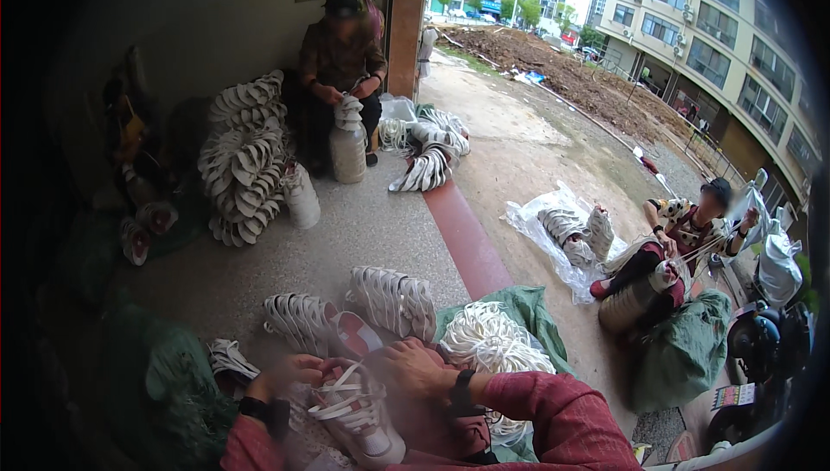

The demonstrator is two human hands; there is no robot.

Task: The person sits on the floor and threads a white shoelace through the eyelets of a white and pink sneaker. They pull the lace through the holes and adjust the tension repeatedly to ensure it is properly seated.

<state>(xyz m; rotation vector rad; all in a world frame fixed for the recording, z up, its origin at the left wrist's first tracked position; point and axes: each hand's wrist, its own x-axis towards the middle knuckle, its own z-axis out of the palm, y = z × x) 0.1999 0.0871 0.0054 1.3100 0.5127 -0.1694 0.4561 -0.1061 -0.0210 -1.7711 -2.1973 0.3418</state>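
A white shoe point(373, 438) stands toe-down toward me in my lap, with flat white shoelaces point(341, 393) looped loosely across its front. My left hand point(298, 371) is closed at the shoe's upper left edge, its fingertips against the opening beside the laces. On the opposite side, my right hand point(421, 369) curls in toward the shoe with bent fingers; what they pinch is hidden and blurred. Just beyond both hands rests a piece with a red and white inside point(354, 334). A large heap of white laces point(494, 337) lies by my right forearm.
Nested rows of white shoes point(393, 298) stand ahead of me. Green sacking point(545, 320) lies under the laces. A person point(344, 60) sits at the back by stacked shoes point(246, 160); another person point(692, 233) sits at the right, beside a full green sack point(683, 354).
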